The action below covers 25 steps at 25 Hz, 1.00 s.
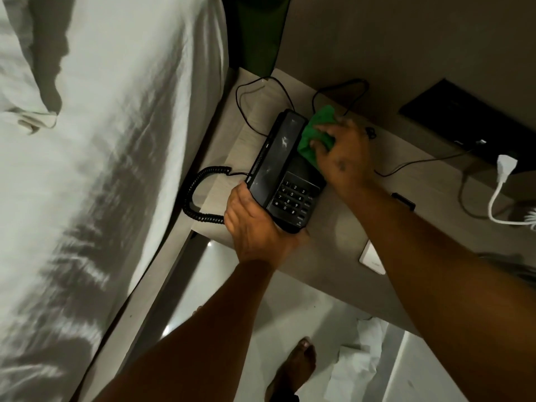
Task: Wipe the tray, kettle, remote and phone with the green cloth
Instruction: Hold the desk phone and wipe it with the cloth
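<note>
Phone wiped on the bedside table, mid-frame.
The left hand gripped the black desk phone at its near corner by the table edge; the right hand pressed the bunched green cloth onto it. Keypad digits were legible; bare tabletop lay right.

Dim room light, motion-blurred bed sheet, floor glare, wide-angle bending at edges, soft grain

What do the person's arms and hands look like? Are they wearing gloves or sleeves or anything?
No gloves and no sleeves: both forearms are bare all the way to the picture's edge. The right hand has a small dark mark on its back, maybe a tattoo, too blurry to read. The left hand shows no marks. No watch, bracelet or rings show on either hand or wrist.
</note>
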Motion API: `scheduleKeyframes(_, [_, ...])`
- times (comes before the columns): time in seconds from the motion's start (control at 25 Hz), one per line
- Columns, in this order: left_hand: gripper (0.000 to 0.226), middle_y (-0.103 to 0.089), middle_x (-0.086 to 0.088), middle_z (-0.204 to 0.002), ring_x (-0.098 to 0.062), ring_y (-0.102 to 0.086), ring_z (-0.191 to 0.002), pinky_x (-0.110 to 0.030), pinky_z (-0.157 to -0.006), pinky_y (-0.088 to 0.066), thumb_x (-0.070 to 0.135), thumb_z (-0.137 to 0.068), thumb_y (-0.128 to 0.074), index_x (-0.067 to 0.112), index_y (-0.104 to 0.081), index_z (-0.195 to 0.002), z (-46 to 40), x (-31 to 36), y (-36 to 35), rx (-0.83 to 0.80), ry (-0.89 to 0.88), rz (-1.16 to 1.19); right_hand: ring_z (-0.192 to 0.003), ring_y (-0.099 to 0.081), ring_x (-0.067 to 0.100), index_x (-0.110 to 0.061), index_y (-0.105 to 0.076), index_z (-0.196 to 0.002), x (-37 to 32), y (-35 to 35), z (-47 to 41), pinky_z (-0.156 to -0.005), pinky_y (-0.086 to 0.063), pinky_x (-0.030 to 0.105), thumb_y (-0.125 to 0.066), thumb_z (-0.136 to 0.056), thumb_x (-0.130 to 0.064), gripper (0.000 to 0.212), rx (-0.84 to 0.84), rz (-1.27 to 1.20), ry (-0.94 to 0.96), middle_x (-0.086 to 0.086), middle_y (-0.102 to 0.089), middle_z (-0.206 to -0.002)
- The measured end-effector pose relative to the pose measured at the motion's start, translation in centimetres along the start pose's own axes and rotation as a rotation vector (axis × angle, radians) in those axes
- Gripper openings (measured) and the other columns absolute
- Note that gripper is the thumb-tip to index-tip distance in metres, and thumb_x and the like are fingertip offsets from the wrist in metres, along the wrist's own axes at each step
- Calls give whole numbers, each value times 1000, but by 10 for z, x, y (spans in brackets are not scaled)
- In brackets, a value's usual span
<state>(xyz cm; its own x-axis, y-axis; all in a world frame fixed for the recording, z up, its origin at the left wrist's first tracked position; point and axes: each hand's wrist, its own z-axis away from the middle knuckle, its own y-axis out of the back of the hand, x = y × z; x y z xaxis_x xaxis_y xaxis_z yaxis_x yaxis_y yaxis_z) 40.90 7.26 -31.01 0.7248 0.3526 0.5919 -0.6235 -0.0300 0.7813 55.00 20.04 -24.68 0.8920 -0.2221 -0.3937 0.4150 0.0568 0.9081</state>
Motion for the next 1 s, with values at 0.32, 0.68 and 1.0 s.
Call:
scheduleKeyframes(0.32, [139, -35, -15, -150, -34, -32, -141, -49, -118, -26, 74, -45, -74, 6, -18, -152, 1, 2, 1, 16, 6, 2, -123, -49, 32, -25, -65, -120, 33, 6, 59, -94, -49, 46, -63, -88, -26, 32, 9, 114, 220, 10, -51, -137])
scheduleKeyframes(0.68, [143, -34, -16, -150, -35, -31, -142, -50, -118, -25, 80, -44, -74, 6, -16, -152, 3, 1, -2, 17, 2, 3, -122, -46, 35, -28, -64, -118, 12, -9, 86, -95, -45, 49, -67, -83, -22, 35, -12, 84, 220, 9, -53, -133])
scheduleKeyframes(1.0, [144, -32, -17, -151, -36, -29, -144, -50, -120, -21, 72, -41, -76, 6, -14, -153, 2, 4, 3, -19, 2, 7, -118, -46, 33, -23, -63, -121, -7, -6, 9, -89, -45, 40, -65, -87, -26, 34, 90, 71, -42, 13, -52, -129])
